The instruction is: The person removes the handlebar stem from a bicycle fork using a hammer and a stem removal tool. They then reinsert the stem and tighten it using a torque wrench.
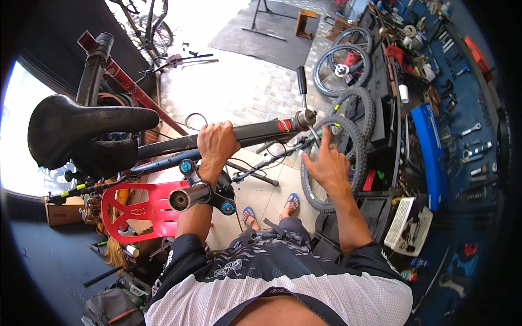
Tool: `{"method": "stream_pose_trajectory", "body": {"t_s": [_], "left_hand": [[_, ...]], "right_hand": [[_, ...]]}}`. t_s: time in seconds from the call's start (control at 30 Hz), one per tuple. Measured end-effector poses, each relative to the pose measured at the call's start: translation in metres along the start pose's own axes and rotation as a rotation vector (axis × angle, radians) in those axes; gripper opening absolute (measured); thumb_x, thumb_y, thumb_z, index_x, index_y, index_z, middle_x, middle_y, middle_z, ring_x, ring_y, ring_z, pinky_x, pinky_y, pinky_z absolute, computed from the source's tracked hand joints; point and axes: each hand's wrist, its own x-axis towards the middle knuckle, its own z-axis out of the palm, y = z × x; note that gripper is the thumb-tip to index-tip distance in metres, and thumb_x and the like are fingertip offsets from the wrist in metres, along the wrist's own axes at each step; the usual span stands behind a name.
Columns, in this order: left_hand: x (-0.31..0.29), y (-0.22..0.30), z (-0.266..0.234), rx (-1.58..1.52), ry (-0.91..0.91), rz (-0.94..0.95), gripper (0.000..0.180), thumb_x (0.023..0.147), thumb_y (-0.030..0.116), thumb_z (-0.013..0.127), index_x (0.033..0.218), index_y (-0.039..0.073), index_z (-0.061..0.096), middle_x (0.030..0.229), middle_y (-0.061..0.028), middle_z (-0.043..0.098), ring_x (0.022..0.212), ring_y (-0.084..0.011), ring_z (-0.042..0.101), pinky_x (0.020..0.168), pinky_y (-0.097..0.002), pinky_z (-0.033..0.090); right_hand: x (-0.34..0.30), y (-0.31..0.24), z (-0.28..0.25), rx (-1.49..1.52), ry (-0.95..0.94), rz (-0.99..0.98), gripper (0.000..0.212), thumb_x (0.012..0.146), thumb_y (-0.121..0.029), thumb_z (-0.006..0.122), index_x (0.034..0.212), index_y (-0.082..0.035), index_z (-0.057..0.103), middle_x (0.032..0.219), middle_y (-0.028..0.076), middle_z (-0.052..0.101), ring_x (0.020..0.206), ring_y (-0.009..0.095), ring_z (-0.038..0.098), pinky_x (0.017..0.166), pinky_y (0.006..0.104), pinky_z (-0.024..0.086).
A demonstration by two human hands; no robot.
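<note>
My left hand (216,145) is wrapped over the black bar of a bike repair stand (255,132), which runs across in front of me. At the bar's right end is a metal clamp joint (304,118) with a black-handled lever (302,81) pointing up. My right hand (330,163) is beside that joint, index finger stretched and thumb apart. Its fingertip is close to the joint's metal rod; whether they touch, I cannot tell. A black saddle (87,122) and a dark bike tube (157,163) lie left of my left hand. Below my left wrist is a fork crown with its steerer tube (187,199).
Several bike wheels (356,133) lean along the right side by a cluttered bench. Tools hang on a blue wall panel (467,108). A red plastic chair (144,209) stands at lower left. A red frame tube (141,95) slants across the upper left.
</note>
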Motion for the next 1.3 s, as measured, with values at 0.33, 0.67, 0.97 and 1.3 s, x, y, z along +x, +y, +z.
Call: {"method": "stream_pose_trajectory", "body": {"t_s": [0.33,0.67,0.97,1.3], "left_hand": [[-0.001,0.0,0.005,0.004,0.088,0.037,0.008,0.072,0.017,0.075,0.075,0.01,0.075,0.073,-0.013,0.076,0.071,-0.028,0.076,0.073,-0.0384,0.055],[-0.002,0.006,-0.003,0.036,-0.014,-0.033,0.018,0.07,0.022,0.081,0.083,0.011,0.076,0.084,-0.0108,0.078,0.082,-0.0279,0.076,0.08,-0.0373,0.054],[-0.001,0.01,-0.006,0.035,-0.021,-0.081,0.018,0.069,0.018,0.078,0.085,0.012,0.074,0.089,-0.0075,0.077,0.088,-0.0271,0.074,0.084,-0.0381,0.054],[-0.008,-0.001,0.007,0.0,0.047,-0.061,0.022,0.06,0.018,0.08,0.08,0.012,0.072,0.082,-0.0062,0.074,0.083,-0.0257,0.074,0.083,-0.0393,0.056]], "right_hand": [[-0.001,-0.048,-0.023,0.182,0.011,-0.202,0.076,0.094,-0.051,0.072,0.147,-0.004,0.043,0.086,0.027,0.075,0.089,0.048,0.075,0.082,0.055,0.059],[0.183,0.063,-0.061,-0.265,0.331,-0.874,0.051,0.08,-0.019,0.078,0.129,-0.013,0.066,0.123,0.009,0.062,0.126,0.029,0.058,0.107,0.0433,0.047],[0.305,0.036,-0.023,-0.54,0.054,-1.421,0.02,0.071,-0.03,0.076,0.078,-0.013,0.07,0.09,0.007,0.072,0.101,0.029,0.07,0.088,0.0444,0.056],[0.297,0.056,0.005,-0.321,0.148,-1.15,0.025,0.066,-0.029,0.078,0.072,-0.012,0.06,0.073,0.015,0.068,0.075,0.04,0.07,0.068,0.0527,0.054]]}}
